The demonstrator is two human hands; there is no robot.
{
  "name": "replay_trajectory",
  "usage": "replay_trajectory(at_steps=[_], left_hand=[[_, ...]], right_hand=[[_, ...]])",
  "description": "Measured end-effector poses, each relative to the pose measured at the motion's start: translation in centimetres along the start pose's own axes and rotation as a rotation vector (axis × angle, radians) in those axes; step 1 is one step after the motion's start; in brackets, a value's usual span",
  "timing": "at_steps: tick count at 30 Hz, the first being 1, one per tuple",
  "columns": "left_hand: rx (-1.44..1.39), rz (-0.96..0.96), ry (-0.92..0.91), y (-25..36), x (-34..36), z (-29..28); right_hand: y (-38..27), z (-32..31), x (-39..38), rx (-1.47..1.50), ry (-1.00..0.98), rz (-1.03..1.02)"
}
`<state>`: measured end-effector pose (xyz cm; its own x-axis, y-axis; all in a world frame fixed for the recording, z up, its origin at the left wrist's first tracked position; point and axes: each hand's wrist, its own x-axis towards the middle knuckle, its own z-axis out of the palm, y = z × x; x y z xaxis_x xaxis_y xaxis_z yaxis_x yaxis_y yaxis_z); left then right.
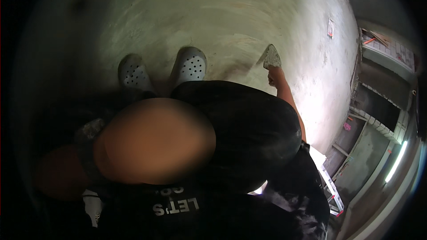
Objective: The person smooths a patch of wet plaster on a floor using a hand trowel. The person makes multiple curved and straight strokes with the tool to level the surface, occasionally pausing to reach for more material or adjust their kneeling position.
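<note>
The person's right hand [275, 76] is closed in a fist, apparently around the handle of a trowel [271, 57], whose grey-caked blade points away from the knuckles, likely so the fingers stay clear of the surface. That arm reaches out past the dark-clothed knee, which probably keeps the blade off to the right of the shoes [193, 64]. Whether the blade touches the grey surface [222, 22] behind it cannot be told. The left hand [155, 142], seemingly the blurred shape beyond a dark wristband [89, 151], is too smeared to show its opening or any hold. Farther right stand a ladder [331, 186] and a lit tube lamp [396, 161], presumably there for brightness.
</note>
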<state>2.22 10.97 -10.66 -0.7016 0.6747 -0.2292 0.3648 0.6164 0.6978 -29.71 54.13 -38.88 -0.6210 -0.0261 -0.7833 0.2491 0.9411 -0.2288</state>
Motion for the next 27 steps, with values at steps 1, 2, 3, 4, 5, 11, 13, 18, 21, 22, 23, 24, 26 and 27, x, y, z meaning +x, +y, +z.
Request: replay_trajectory(at_steps=[1, 2, 3, 4, 5, 11, 13, 18, 21, 22, 23, 24, 26, 27], left_hand=[[0.011, 0.023, -0.002, -0.3, 0.0, -0.1], [0.030, 0.042, -0.006, -0.4, 0.2, -0.3], [0.023, 0.031, -0.006, -0.7, 0.1, -0.2], [-0.005, 0.027, -0.021, -0.7, 0.3, 0.0], [-0.026, 0.027, -0.034, -0.4, 0.7, 0.0], [0.013, 0.050, 0.015, -0.7, 0.0, 0.2], [0.023, 0.019, 0.022, -0.5, -0.3, -0.3], [0.038, 0.044, -0.036, -0.2, -0.1, -1.8], [-0.003, -0.017, -0.045, -0.2, 0.3, -1.2], [-0.004, -0.017, -0.030, -0.2, 0.1, -0.9], [-0.011, -0.011, -0.023, -0.4, -0.2, -0.7], [-0.017, -0.032, -0.015, -0.7, -0.7, -0.5], [0.000, -0.014, 0.025, -0.6, -0.9, -0.8], [-0.008, -0.013, 0.022, -0.8, -0.9, -0.7]], right_hand=[[2.2, -1.6, 1.2, -0.011, -0.022, 0.006], [4.2, -2.4, 2.5, -0.068, -0.092, -0.071], [3.1, -0.3, 3.2, -0.675, 0.029, -0.381], [1.4, 3.4, 3.4, -0.855, 0.074, -0.435], [-0.3, 7.0, 3.2, -1.030, 0.135, -0.484], [-9.0, 6.6, -5.0, -0.089, 0.029, 0.019], [-6.6, 4.5, -3.7, 0.236, 0.090, 0.155], [2.3, 4.4, 1.8, -0.139, 0.191, -0.338], [-7.1, 14.9, -0.5, -0.535, 0.040, -0.313], [-9.8, 14.8, -2.8, -0.619, 0.036, -0.357], [-12.4, 14.8, -5.2, -0.701, 0.034, -0.397], [-14.9, 13.7, -7.0, -0.540, -0.055, -0.269], [-12.8, 9.9, -6.7, -0.341, -0.020, -0.165], [-10.8, 8.2, -6.1, -0.318, 0.078, -0.204]])
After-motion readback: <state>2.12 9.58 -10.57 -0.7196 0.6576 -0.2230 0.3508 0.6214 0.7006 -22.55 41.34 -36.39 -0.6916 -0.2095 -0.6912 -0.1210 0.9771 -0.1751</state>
